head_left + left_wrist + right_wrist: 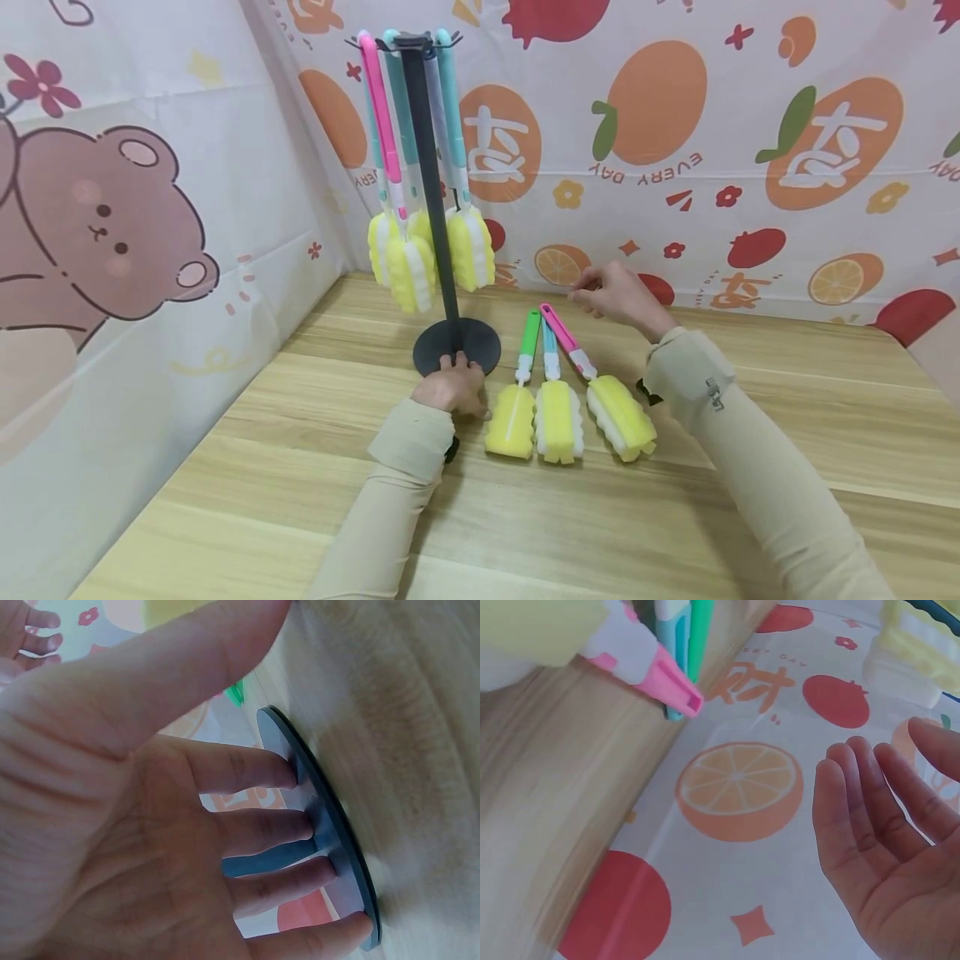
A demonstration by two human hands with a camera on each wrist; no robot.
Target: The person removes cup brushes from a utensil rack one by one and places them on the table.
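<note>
My left hand (450, 387) rests its spread, straight fingertips on the round black base (480, 342) of an upright stand; the left wrist view shows them along the base's edge. Hanging from the hooks of the stand's pole (431, 167) are several sponge bottle brushes, one with a pink handle (382, 108). Three more lie on the table: a green-handled brush (512, 421), a blue-handled brush (558, 421) and a pink-handled brush (621, 417). Just behind their handle ends, my right hand (618, 292) hovers with relaxed fingers and nothing in it.
A wooden table (315, 467) carries everything. Behind it hangs a fruit-patterned cloth (750, 167), close beyond my right hand. To the left, a bear-printed cloth (247, 167) borders the table edge.
</note>
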